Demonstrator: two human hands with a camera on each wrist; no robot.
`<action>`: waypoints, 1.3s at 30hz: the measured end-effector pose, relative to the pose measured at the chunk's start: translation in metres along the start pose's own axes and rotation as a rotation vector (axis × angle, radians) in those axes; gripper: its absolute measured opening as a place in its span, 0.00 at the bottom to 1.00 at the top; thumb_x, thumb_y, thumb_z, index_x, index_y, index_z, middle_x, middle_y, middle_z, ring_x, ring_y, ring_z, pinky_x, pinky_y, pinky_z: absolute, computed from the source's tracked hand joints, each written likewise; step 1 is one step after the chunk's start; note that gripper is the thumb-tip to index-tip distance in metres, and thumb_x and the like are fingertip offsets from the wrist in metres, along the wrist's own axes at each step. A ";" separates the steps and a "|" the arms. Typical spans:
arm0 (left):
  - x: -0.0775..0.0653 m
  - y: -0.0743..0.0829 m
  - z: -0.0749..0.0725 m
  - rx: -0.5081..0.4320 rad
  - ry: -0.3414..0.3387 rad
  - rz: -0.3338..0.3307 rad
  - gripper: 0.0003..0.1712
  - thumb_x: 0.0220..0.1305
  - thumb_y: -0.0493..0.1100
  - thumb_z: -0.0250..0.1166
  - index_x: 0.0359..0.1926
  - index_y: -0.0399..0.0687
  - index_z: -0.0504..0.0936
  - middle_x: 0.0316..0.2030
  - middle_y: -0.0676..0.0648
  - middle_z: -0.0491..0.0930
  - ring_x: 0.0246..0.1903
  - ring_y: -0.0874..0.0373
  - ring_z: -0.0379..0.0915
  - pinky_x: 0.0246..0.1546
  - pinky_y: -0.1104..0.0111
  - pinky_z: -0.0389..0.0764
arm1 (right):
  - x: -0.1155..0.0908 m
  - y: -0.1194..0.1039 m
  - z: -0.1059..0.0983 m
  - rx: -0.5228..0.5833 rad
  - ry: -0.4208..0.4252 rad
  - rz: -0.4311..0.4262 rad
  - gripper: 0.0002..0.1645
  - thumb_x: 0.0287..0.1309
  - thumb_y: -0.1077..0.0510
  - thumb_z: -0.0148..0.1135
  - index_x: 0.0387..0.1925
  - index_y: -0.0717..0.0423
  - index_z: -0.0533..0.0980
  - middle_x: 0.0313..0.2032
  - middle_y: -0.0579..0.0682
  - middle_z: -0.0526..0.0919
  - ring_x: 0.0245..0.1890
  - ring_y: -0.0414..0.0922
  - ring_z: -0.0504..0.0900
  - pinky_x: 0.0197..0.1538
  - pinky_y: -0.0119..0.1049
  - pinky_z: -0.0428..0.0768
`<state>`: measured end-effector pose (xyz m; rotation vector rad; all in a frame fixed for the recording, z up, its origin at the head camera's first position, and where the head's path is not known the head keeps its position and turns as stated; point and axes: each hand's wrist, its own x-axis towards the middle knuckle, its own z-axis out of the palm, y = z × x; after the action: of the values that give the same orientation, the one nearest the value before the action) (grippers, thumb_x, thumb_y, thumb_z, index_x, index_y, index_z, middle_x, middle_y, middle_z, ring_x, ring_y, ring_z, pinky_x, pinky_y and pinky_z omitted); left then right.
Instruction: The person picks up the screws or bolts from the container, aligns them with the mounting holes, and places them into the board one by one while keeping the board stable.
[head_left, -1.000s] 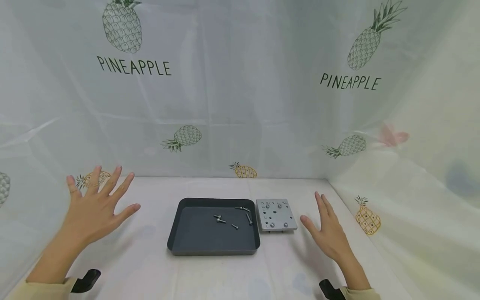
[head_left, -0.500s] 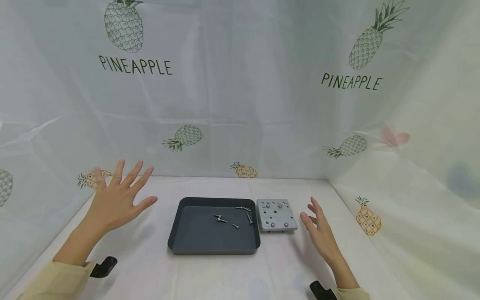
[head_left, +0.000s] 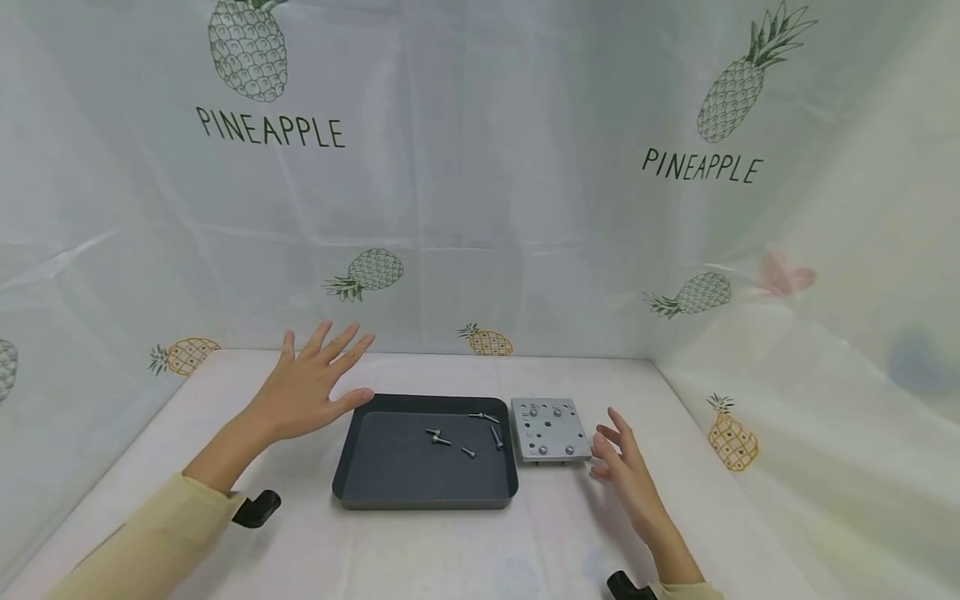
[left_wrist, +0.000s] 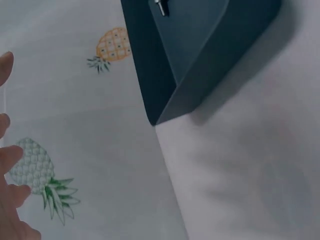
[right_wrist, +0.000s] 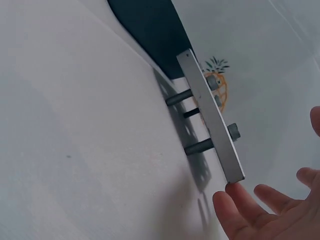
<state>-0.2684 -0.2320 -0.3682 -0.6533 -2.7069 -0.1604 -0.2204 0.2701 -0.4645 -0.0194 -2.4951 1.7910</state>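
My left hand (head_left: 303,392) hovers at the upper left corner of a dark grey tray (head_left: 390,475), fingers spread and holding nothing. Several small metal screws (head_left: 441,440) lie in the tray, mostly toward its right side. Right of the tray stands a silver metal plate (head_left: 551,432) with drilled holes and screws through it. In the right wrist view the plate (right_wrist: 212,117) rests raised on screw shanks (right_wrist: 200,146) that stick out below. My right hand (head_left: 628,475) is beside the plate's right edge, fingers loosely bent, nothing held. Whether a fingertip touches the plate I cannot tell.
A white cloth covers the table (head_left: 420,554). Behind it hangs a pale curtain (head_left: 480,208) printed with pineapples, which also runs along the right side. Each wrist carries a black camera mount (head_left: 257,508).
My left hand has moved right, from the far left to the tray's corner. My right hand has come left toward the plate, its fingers bending more. Tray, screws and plate have stayed put.
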 end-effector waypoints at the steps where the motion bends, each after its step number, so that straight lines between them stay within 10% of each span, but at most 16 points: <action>1: 0.003 0.002 0.001 -0.014 -0.006 0.006 0.51 0.73 0.73 0.57 0.86 0.61 0.52 0.84 0.43 0.51 0.82 0.31 0.39 0.70 0.22 0.36 | 0.000 0.001 0.001 0.002 -0.001 0.009 0.45 0.83 0.41 0.50 0.86 0.45 0.42 0.79 0.65 0.58 0.69 0.65 0.74 0.62 0.50 0.83; 39: 0.059 0.039 0.044 -0.417 -0.263 0.136 0.43 0.76 0.57 0.66 0.84 0.58 0.60 0.80 0.44 0.63 0.79 0.38 0.57 0.72 0.34 0.63 | 0.007 0.018 0.023 0.017 0.042 0.138 0.39 0.80 0.57 0.56 0.84 0.53 0.54 0.57 0.65 0.78 0.36 0.48 0.87 0.37 0.36 0.88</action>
<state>-0.3129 -0.1644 -0.3872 -1.0379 -2.8876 -0.6588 -0.2297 0.2545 -0.4884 -0.2317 -2.5053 1.8415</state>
